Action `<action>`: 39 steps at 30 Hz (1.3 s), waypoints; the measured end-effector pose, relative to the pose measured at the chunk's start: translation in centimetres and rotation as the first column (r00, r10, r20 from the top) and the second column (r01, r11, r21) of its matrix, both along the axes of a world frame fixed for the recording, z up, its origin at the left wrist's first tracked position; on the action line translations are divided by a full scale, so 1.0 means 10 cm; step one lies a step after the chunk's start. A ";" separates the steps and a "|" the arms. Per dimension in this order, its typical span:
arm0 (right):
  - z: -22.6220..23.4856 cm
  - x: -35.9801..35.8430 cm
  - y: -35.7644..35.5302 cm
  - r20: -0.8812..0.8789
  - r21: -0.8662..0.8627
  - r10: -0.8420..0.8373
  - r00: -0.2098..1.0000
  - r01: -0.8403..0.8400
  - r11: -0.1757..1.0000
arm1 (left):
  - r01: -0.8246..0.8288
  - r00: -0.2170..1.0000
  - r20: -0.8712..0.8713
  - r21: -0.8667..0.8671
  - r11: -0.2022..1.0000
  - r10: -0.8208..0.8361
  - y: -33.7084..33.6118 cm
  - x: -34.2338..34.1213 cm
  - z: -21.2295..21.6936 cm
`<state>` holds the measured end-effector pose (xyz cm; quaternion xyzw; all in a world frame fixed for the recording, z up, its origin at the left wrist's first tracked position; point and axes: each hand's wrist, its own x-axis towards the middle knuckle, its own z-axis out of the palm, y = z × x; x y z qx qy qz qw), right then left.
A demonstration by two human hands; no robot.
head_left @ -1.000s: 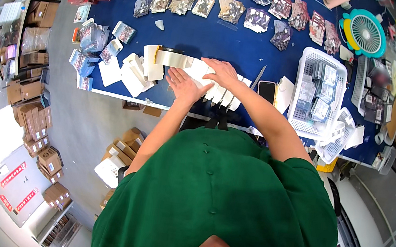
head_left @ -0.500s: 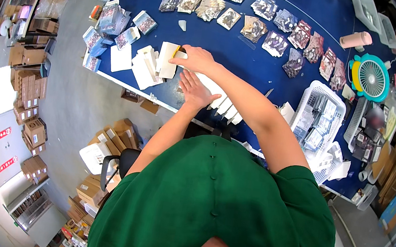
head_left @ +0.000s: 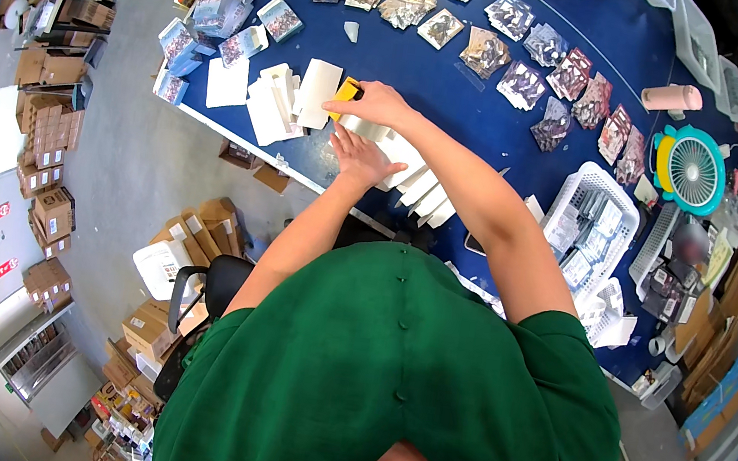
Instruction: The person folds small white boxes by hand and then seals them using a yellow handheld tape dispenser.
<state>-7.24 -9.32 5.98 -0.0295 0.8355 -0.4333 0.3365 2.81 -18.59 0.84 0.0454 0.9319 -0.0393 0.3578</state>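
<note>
A small yellow block-like tool is gripped in my right hand, beside a white card sheet on the blue table; its exact kind is hard to make out. Nearer to me, my left hand lies flat with the fingers spread and nothing in it, beside a row of white folded card pieces. Part of that row passes under my right forearm. Left of my hands lie more white card sheets, overlapping in a loose pile.
Piles of printed cards run in rows across the far side of the blue table. Stacked blue-and-white packs stand at the left. A white basket with packets, a turquoise fan and a pink bottle are at the right.
The view has shifted slightly. My right hand has moved a little to the right of the white card sheet, and more of the yellow tool shows. My left hand remains spread beside it.
</note>
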 end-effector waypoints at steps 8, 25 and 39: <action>0.01 0.23 0.21 0.062 -0.012 -0.245 0.968 0.246 0.969 | 0.058 0.994 -0.091 0.036 0.998 -0.054 0.05 0.07 0.05; 0.02 0.20 0.28 0.065 0.091 -0.148 0.987 0.142 0.986 | -0.125 0.950 -0.266 0.147 0.981 0.160 0.32 0.36 -0.10; 0.14 0.32 0.44 -0.011 0.027 -0.231 0.973 0.232 0.972 | -0.083 0.992 -0.096 0.037 0.996 0.086 0.45 0.27 0.11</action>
